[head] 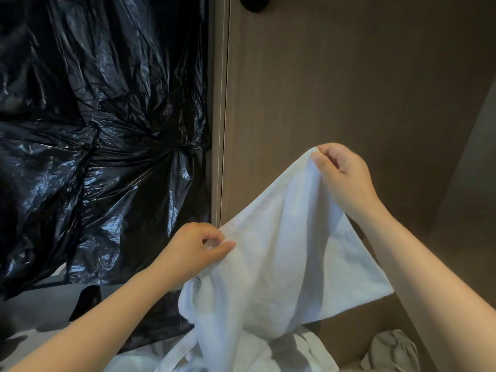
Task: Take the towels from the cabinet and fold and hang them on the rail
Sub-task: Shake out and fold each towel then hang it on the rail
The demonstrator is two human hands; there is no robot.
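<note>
A white towel (pixel 271 253) hangs spread between both hands in front of the brown cabinet (pixel 349 89). My right hand (pixel 341 170) pinches its upper corner, raised higher at centre right. Lower and to the left, my left hand (pixel 196 248) pinches the towel's other top edge. The towel slopes down from right to left and its lower part drapes toward the bottom of the view. No rail is in view.
Crinkled black plastic sheeting (pixel 102 130) covers the left half. More white cloth (pixel 308 353) lies below the towel. A grey-green crumpled cloth (pixel 391 350) sits at the bottom right. A dark round knob (pixel 255 2) shows at the top.
</note>
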